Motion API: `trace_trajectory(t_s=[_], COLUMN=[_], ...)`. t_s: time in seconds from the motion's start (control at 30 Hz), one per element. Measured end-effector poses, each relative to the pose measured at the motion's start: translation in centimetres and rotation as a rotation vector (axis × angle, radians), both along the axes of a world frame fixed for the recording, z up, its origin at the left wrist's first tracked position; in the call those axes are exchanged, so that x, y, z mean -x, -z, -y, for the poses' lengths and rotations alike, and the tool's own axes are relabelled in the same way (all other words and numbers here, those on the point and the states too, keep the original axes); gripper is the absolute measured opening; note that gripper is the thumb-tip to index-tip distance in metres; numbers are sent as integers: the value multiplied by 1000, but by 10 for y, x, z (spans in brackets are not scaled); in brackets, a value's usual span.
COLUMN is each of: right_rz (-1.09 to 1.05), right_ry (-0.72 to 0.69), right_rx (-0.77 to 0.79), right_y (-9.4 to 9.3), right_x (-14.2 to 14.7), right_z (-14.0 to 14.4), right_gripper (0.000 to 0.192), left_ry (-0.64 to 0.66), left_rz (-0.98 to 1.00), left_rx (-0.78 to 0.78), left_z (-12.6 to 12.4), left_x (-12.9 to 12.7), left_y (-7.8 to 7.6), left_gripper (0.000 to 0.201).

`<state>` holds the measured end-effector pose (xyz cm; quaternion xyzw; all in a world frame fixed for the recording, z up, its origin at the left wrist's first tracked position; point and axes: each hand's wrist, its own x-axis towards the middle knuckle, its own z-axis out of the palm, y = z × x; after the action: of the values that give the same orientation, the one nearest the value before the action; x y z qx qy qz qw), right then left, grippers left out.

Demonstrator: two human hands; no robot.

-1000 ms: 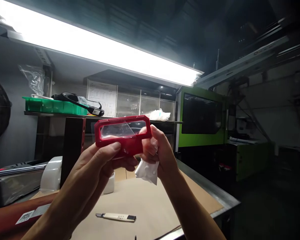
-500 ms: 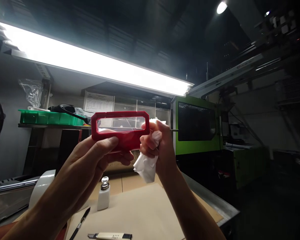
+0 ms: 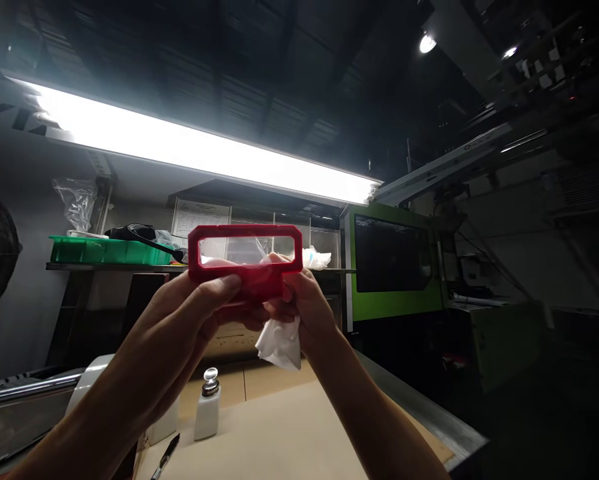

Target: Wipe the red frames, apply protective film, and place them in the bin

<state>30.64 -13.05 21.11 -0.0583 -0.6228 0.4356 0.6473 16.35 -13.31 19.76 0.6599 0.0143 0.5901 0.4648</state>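
Observation:
Raised in front of me is a red plastic frame with a wide opening that looks clear, and a solid red part below it. My left hand grips its lower left, thumb on the near face and fingers underneath. At the right end, my right hand is closed around a crumpled white wipe, which hangs below the fingers. Some right fingers reach behind the frame and show through the opening. Whether the wipe touches the frame there is hidden.
A white pump bottle and a black pen rest on the brown-covered bench. Behind, a shelf holds a green tray and crumpled white material. A green machine stands right; a bright tube light hangs above.
My right hand has moved left and inward, its fingers now behind the frame; the wipe swung left with it. The view tilted up slightly, so the utility knife on the bench is out of sight.

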Motion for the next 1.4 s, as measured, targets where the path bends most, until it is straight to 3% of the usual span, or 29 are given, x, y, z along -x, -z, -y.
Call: trace_trajectory(t_s=[0.23,0.5,0.83,1.13,1.4], right_rz=[32,33,23,26,123], right_ry=[46,88,87,226,275], right_rx=[5,-46,-61,-40,-14], right_y=[-4,-3,-1,2,2], right_x=[11,14,13,14,3], right_z=[-3,-8,-11,-11,-12], right_gripper=[43,46,41,23,27], left_ry=[16,15,23,10,-9], left_rz=[8,4,9,-5,-30], left_rx=[-26,-25,-20,-70,-13], left_z=[5,3,2,-2,-6], left_x=[2,7,5,2,1], left_y=[-15,-15,-15,-12,-6], left_gripper=[19,16,19,16,18])
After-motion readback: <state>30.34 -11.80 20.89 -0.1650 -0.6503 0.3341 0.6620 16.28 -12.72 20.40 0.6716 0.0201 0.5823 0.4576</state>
